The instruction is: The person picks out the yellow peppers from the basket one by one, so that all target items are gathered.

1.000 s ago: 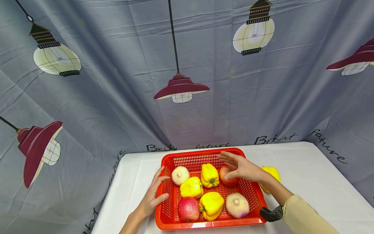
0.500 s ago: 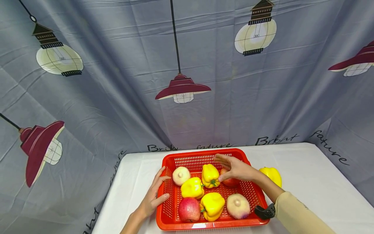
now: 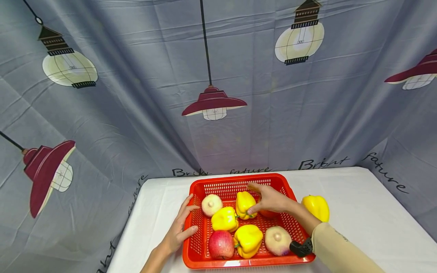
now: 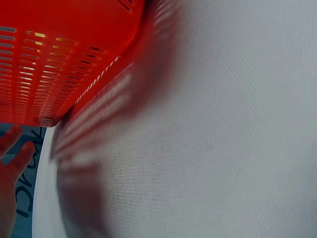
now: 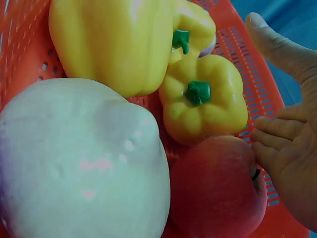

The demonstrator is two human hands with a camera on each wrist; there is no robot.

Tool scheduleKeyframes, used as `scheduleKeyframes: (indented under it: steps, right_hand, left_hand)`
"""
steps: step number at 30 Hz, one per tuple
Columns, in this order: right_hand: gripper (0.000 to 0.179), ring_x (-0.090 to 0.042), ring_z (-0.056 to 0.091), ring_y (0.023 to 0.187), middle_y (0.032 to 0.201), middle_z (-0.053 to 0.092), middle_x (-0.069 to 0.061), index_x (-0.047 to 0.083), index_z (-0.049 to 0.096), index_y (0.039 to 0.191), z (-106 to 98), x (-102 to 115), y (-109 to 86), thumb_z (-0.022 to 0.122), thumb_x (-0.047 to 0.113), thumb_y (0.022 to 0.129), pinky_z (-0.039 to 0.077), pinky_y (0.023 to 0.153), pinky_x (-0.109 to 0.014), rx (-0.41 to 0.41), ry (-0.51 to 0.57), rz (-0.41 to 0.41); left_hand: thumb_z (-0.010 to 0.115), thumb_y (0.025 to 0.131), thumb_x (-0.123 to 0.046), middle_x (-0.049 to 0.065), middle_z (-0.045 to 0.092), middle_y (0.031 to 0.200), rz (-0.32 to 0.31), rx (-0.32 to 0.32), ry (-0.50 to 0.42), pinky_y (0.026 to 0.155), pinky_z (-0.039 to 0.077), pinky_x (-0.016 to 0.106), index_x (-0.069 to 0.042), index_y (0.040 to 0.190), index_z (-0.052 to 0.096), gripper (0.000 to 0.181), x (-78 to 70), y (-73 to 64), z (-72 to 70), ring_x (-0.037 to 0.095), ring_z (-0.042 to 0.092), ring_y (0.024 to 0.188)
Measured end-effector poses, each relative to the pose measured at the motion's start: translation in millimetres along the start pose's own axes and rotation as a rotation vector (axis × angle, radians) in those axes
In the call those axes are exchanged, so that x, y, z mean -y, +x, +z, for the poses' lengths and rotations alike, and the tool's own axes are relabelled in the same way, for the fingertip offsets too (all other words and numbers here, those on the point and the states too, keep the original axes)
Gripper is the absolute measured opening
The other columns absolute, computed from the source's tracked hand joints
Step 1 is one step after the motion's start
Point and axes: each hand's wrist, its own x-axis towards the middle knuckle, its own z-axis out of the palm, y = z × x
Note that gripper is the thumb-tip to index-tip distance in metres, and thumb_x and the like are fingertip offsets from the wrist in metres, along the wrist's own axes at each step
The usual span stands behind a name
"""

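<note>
A red plastic basket point(image 3: 191, 242) holds several yellow bell peppers, two apples and two turnips. My left hand point(image 3: 177, 227) rests at its left rim with fingers spread. My right hand point(image 3: 271, 199) hovers over the back right part, thumb apart from the fingers. It is beside the rear yellow bell pepper point(image 3: 244, 204) and partly covers the rear apple point(image 3: 268, 214). In the right wrist view the fingers lie close to that pepper point(image 5: 205, 109) and the apple point(image 5: 218, 188); whether they touch is unclear. The larger turnip point(image 5: 84, 163), white with purple, is nearest that camera.
Another yellow bell pepper point(image 3: 315, 207) lies on the white tablecloth point(image 3: 362, 212) right of the basket, partly behind my forearm. In the basket's front are a red apple point(image 3: 220, 244) and a yellow pepper point(image 3: 248, 240). A grey curtain point(image 3: 218, 144) stands behind the table.
My right hand has shifted left and slightly down, from over the rear apple toward the rear yellow bell pepper. My left hand stays at the basket's rim.
</note>
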Motion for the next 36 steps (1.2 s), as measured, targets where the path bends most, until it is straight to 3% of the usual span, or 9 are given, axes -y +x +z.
scheduleKeyframes:
  steps: [12, 24, 36]
  right_hand:
    - [0.095, -0.041, 0.049, 0.131, 0.143, 0.052, -0.025, -0.011, 0.045, 0.143, 10, 2, 16.8, 0.091, 0.034, 0.073, 0.037, 0.11, -0.056, 0.024, -0.083, 0.023]
    - [0.094, -0.021, 0.059, 0.098, 0.119, 0.063, -0.011, -0.012, 0.048, 0.139, 20, 3, 21.7, 0.093, 0.033, 0.07, 0.048, 0.096, -0.044, 0.043, -0.111, -0.001]
    - [0.089, -0.018, 0.058, 0.093, 0.112, 0.064, -0.007, -0.009, 0.049, 0.14, 29, 5, 28.6, 0.091, 0.03, 0.072, 0.051, 0.087, -0.039, 0.091, -0.136, -0.026]
  left_hand:
    - [0.059, 0.088, -0.021, 0.009, 0.016, 0.166, 0.012, 0.0, 0.008, 0.108, 0.033, 0.055, -0.011, 0.135, 0.054, 0.049, 1.2, -2.5, -1.4, 0.043, 0.022, 0.147]
    - [0.059, 0.089, -0.023, 0.008, 0.015, 0.167, 0.005, 0.0, 0.002, 0.107, 0.03, 0.062, -0.011, 0.135, 0.053, 0.048, -0.9, 0.2, -0.6, 0.042, 0.02, 0.148]
    - [0.059, 0.089, -0.022, 0.009, 0.015, 0.166, 0.019, 0.0, -0.004, 0.109, 0.031, 0.058, -0.012, 0.135, 0.053, 0.047, 0.8, -1.4, -0.8, 0.043, 0.021, 0.147]
